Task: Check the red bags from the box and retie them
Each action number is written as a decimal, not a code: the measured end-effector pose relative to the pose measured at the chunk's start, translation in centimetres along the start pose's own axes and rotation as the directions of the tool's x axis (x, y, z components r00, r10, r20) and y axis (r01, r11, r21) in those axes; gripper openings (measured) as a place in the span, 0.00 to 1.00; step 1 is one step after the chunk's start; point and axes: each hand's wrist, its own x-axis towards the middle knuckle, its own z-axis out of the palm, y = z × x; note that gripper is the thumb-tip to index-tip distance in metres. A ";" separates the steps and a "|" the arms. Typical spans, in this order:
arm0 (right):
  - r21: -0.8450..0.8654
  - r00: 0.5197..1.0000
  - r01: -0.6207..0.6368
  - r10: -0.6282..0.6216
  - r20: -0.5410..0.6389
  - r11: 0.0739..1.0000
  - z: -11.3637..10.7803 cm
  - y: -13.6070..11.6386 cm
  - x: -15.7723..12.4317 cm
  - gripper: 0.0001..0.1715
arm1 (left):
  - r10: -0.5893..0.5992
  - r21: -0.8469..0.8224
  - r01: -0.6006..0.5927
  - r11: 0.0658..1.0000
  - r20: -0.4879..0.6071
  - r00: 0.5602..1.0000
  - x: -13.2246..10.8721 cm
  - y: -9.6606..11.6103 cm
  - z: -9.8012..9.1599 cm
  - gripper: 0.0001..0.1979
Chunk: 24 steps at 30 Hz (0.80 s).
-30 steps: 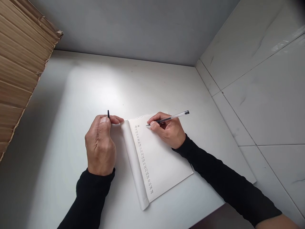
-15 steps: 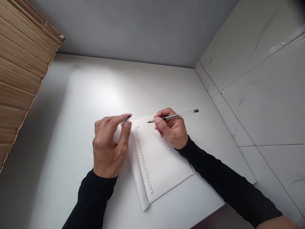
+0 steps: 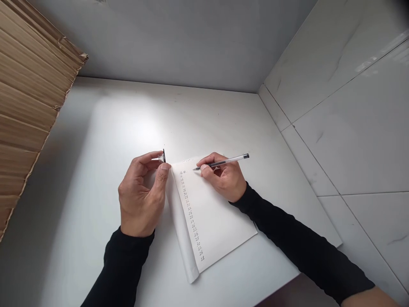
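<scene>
My right hand [image 3: 225, 179] is closed round a clear-barrelled black pen [image 3: 223, 162] in a writing grip. The pen's tip points left, close over the upper part of a white notepad [image 3: 220, 230]; I cannot tell whether it touches the paper. A column of handwritten numbers, under a short heading, runs down the pad's left side. Left of the pad, my left hand [image 3: 142, 192] pinches a small clear pen cap [image 3: 162, 157] with a black clip between thumb and fingers. Along the pad's left edge lies a turned-back page [image 3: 182, 247].
The pad rests on a white table [image 3: 128, 115] against a grey wall panel [image 3: 172, 42]. Corrugated cardboard [image 3: 32, 94] stands at the left. White marbled tiles [image 3: 351, 149] line the right side. The table's front edge shows at the lower right.
My right hand has moved slightly left and down with the pen, its tip now nearer the heading. My left hand has shifted a little left and turned the cap, so its black clip stands upright.
</scene>
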 end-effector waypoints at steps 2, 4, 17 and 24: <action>-0.011 1.000 0.010 -0.010 -0.001 1.000 0.0 0.0 0.0 0.07 | -0.010 0.011 0.010 1.000 0.004 1.000 0.0 0.1 0.0 0.15; -0.007 1.000 0.005 -0.006 -0.004 1.000 0.0 0.1 0.1 0.07 | -0.014 0.023 0.014 1.000 0.005 1.000 0.1 0.1 0.0 0.14; 0.051 0.998 -0.051 0.053 -0.030 0.997 -0.1 0.2 0.2 0.08 | -0.004 0.032 0.004 0.999 0.001 1.000 0.1 0.1 0.1 0.13; 0.084 0.996 -0.053 0.059 -0.065 0.995 -0.3 0.2 0.1 0.06 | -0.017 0.031 0.017 0.999 0.001 1.000 0.1 0.2 0.1 0.14</action>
